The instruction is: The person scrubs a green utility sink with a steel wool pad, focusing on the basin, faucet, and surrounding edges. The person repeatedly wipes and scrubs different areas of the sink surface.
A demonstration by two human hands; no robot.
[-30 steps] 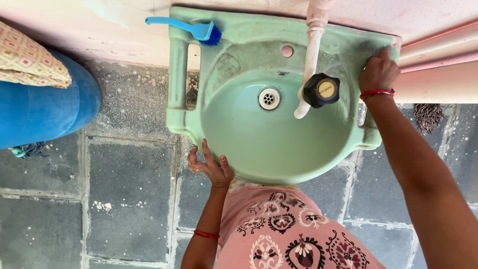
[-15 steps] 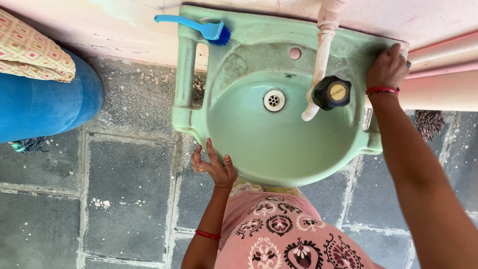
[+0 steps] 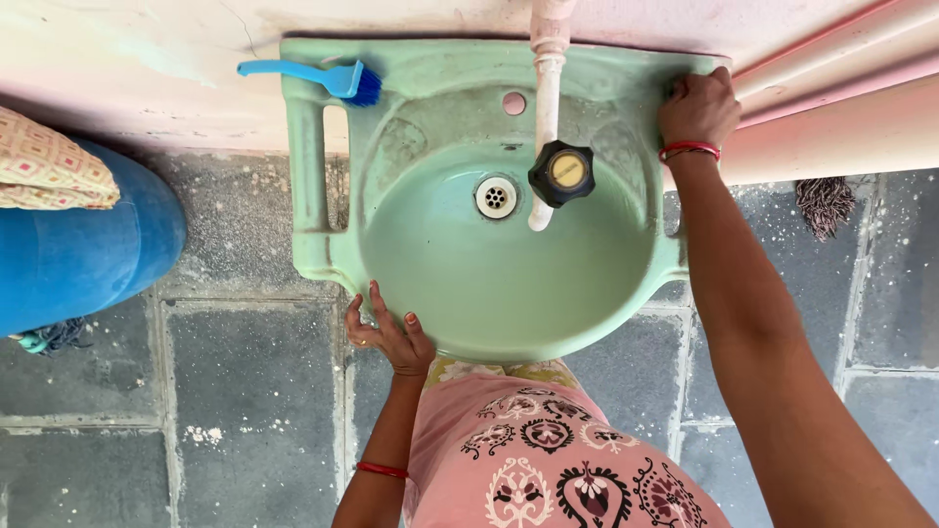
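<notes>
A pale green wash basin [image 3: 391, 88] hangs on the wall below me. My left hand [image 3: 389, 332] rests flat against its front left rim, fingers spread, holding nothing. My right hand [image 3: 696, 108] lies on the back right corner of the rim, fingers curled down; whether it holds anything is hidden. A white tap pipe [image 3: 546, 88] runs down over the bowl and ends at a black knob with a yellow centre [image 3: 561, 173]. The metal drain [image 3: 496, 197] sits in the bowl. A blue brush [image 3: 323, 76] lies on the back left corner.
Another person in blue trousers and a patterned top [image 3: 78, 244] stands at the left. The floor is grey stone tile [image 3: 245, 411]. Pink pipes [image 3: 831, 88] run along the wall at the right, with a dark broom head [image 3: 825, 203] below them.
The view has shifted, so the basin sits lower and more central. My right hand has slid a little along the back right rim. My left hand stays on the front rim.
</notes>
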